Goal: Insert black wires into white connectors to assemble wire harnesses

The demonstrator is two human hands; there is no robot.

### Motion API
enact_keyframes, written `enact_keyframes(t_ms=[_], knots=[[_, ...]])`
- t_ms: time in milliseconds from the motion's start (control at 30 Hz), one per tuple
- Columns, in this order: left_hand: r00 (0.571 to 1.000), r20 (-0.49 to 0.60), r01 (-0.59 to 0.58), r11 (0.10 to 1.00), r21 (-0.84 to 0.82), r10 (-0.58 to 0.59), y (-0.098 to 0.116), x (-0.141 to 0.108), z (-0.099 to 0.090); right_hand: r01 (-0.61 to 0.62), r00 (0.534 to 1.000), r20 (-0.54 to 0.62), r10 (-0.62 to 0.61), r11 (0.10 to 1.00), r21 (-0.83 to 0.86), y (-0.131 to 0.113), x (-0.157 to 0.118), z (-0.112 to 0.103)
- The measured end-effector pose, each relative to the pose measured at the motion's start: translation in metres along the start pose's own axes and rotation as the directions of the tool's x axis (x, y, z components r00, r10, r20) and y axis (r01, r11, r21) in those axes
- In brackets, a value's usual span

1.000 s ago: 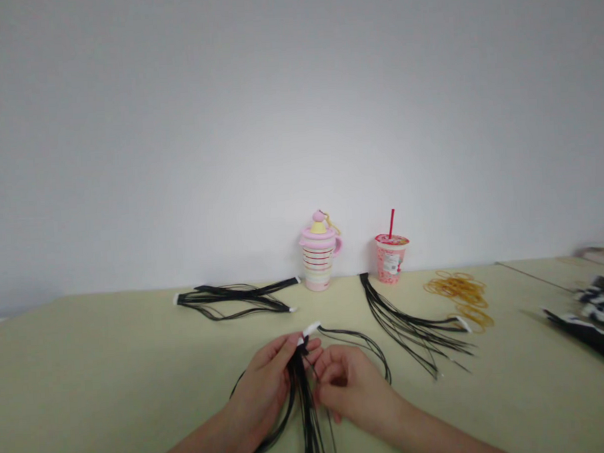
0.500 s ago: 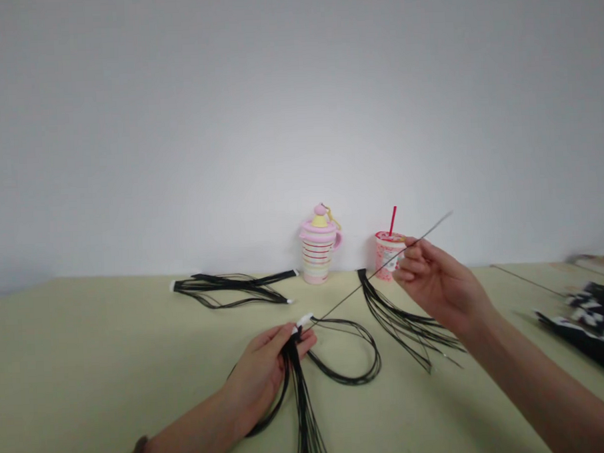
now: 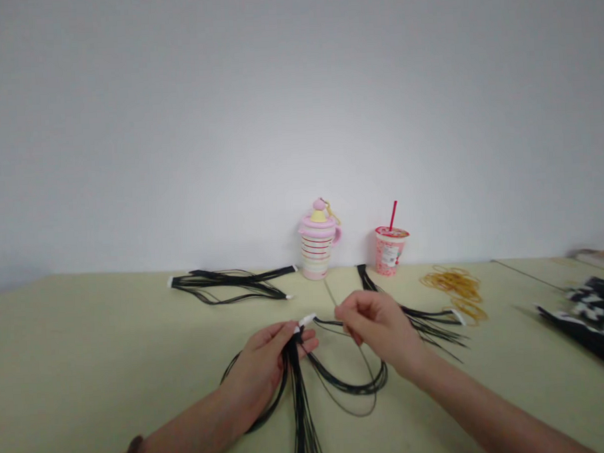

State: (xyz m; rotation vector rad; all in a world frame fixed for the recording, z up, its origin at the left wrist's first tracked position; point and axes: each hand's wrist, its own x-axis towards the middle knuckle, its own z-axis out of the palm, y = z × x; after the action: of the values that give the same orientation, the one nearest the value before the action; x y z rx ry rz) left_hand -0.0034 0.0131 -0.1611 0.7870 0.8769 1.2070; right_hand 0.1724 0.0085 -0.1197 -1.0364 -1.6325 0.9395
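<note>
My left hand [image 3: 268,361] is closed around the upper end of a black wire harness [image 3: 300,400], near its white connector. Many of its wires hang down toward me, and others loop out to the right. A second white connector [image 3: 307,320] sits just beyond my left fingertips. Between the thumb and fingers of my right hand [image 3: 379,326], a single thin black wire [image 3: 372,377] is pinched. It bends in a curve below that hand and runs back toward the harness, while its free end points up and left.
Another black harness [image 3: 234,281] lies at the back left, and one more [image 3: 430,314] behind my right hand. A pink striped cup [image 3: 317,249] and a drink cup with a red straw [image 3: 390,251] stand by the wall. Yellow rubber bands [image 3: 455,286] and black-and-white pieces [image 3: 596,314] lie right.
My right hand has come down and left, closer to my left hand. The single wire, stretched straight before, now hangs in a slack curve. My left hand has barely moved.
</note>
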Motion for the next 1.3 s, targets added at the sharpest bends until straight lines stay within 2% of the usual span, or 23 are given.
enact_keyframes(t_ms=[67, 133, 267, 600, 1300], knots=[[0.999, 0.053, -0.006, 1.0, 0.007, 0.005, 0.001, -0.001, 0.001, 0.032, 0.999, -0.007, -0.034, 0.988, -0.149, 0.018, -0.008, 0.022], [0.998, 0.059, -0.01, 1.0, 0.009, 0.009, 0.001, -0.002, 0.001, 0.086, 0.996, 0.002, -0.089, 0.958, -0.274, 0.031, -0.015, 0.034], [1.0, 0.006, 0.018, 1.0, -0.001, -0.018, 0.002, -0.003, 0.001, 0.094, 0.992, -0.043, -0.121, 0.911, -0.401, 0.039, -0.02, 0.036], [0.999, -0.03, 0.02, 1.0, -0.006, -0.02, 0.004, -0.005, 0.005, 0.113, 0.991, -0.017, -0.132, 0.901, -0.419, 0.034, -0.022, 0.034], [1.0, 0.009, 0.005, 1.0, 0.022, -0.005, 0.003, -0.003, 0.002, 0.13, 0.987, -0.021, -0.157, 0.883, -0.451, 0.035, -0.023, 0.032]])
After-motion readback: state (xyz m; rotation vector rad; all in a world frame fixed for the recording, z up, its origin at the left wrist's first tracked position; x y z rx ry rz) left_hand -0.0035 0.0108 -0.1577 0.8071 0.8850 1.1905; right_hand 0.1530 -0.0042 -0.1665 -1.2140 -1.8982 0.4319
